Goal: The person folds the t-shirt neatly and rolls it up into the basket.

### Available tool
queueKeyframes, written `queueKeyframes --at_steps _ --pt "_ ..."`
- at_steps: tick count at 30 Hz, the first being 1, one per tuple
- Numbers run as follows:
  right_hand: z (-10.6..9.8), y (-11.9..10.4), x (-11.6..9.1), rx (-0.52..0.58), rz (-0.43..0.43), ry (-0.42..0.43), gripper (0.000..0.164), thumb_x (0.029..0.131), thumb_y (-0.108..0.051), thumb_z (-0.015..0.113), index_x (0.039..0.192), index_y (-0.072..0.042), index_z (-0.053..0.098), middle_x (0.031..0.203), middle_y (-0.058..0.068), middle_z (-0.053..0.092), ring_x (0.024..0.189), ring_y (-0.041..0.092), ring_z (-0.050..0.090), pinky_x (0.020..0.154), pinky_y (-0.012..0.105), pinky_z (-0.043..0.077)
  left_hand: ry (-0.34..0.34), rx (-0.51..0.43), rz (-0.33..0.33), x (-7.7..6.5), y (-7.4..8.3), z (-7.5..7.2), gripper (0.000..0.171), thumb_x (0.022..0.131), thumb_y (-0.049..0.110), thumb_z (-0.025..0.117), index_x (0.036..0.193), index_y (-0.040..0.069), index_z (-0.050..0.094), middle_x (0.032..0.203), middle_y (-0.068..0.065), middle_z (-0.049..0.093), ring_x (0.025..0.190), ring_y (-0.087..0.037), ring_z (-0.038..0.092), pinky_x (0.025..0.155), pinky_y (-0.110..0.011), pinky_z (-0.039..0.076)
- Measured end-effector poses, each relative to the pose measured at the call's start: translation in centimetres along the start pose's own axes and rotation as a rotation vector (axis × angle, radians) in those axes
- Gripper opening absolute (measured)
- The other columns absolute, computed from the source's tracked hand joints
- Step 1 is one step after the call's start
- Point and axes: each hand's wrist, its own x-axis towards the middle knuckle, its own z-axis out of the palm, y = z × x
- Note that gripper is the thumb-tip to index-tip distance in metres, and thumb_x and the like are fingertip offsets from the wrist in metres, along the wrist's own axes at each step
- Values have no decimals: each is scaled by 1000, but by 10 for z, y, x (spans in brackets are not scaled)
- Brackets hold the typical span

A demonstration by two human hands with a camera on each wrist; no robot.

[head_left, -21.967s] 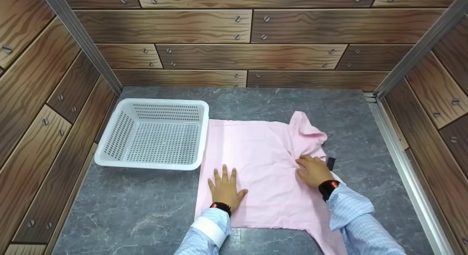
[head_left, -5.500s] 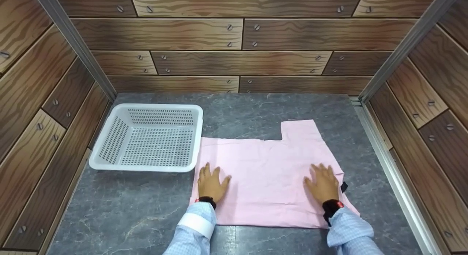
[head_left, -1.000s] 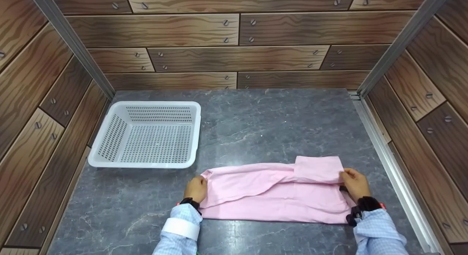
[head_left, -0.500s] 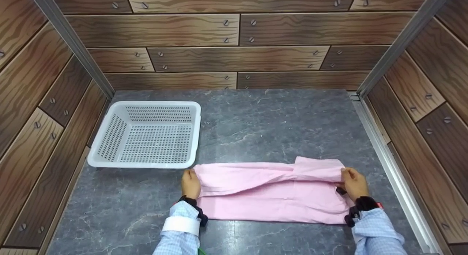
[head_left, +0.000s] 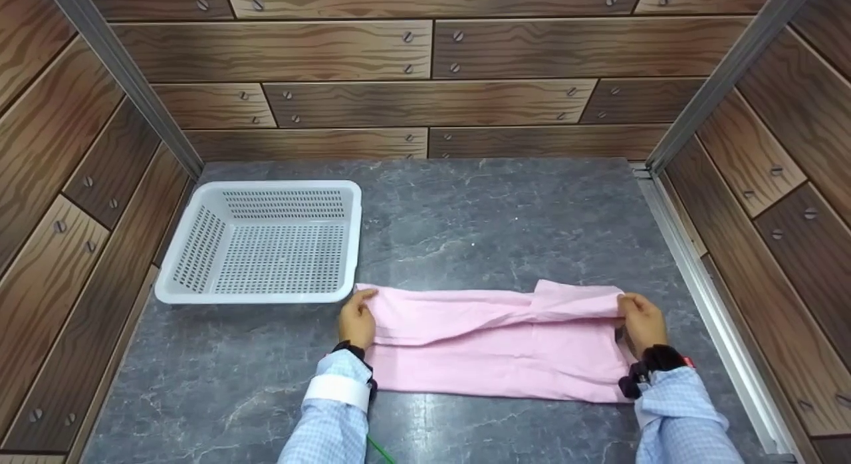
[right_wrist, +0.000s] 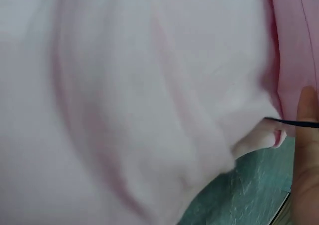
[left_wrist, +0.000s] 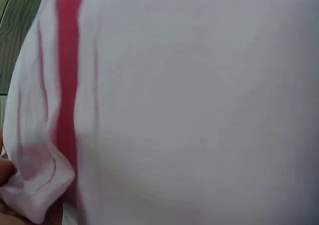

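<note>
A pink T-shirt (head_left: 492, 364) lies folded into a wide strip near the front of the grey table, its upper layer turned toward the person and a sleeve part sticking up at the right. My left hand (head_left: 357, 322) pinches its far left corner, close to the basket. At the far right corner, my right hand (head_left: 645, 324) pinches the folded layer. In the left wrist view, fingers (left_wrist: 6, 171) hold bunched cloth at the left edge. The right wrist view has a finger (right_wrist: 306, 170) along the cloth beside a thin black strip (right_wrist: 296, 123).
A white perforated plastic basket (head_left: 252, 298) with nothing in it stands at the left, its near right corner close to the left hand. Wood-patterned panels (head_left: 425, 105) enclose the back and sides. A metal rail (head_left: 711, 304) runs along the right edge.
The T-shirt was spread wide under flat hands, then its far side was folded toward the person. Over the last second the left hand has shifted away from the person along the left edge.
</note>
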Motion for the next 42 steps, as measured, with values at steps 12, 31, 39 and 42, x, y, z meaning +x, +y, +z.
queueKeyframes --at_steps 12,31,39,42 --pt "-8 10 -10 -313 -123 -108 30 96 -14 51 108 10 62 76 -7 63 67 -4 50 66 14 42 -1 295 -35 0 2 4 42 92 -1 51 132 10 57 137 -25 52 119 -44 56 99 -54 46" --pt "-7 16 -13 -557 -150 -120 41 90 -22 60 114 11 61 96 26 66 82 27 60 73 30 45 75 621 156 -25 -3 10 11 80 -1 63 90 3 68 128 -28 54 115 -48 52 96 -59 41" --pt "4 -4 -8 -459 105 9 70 96 -54 46 127 8 58 127 32 58 113 46 57 98 51 44 -118 722 341 -45 -3 24 54 81 34 70 125 3 62 156 -27 29 145 -52 20 115 -64 20" --pt "5 -9 -5 -417 144 -14 60 96 -42 50 128 9 57 131 32 56 115 44 55 96 46 46 -274 689 359 -49 -8 23 74 80 45 70 139 3 52 158 -24 29 146 -52 18 116 -65 17"
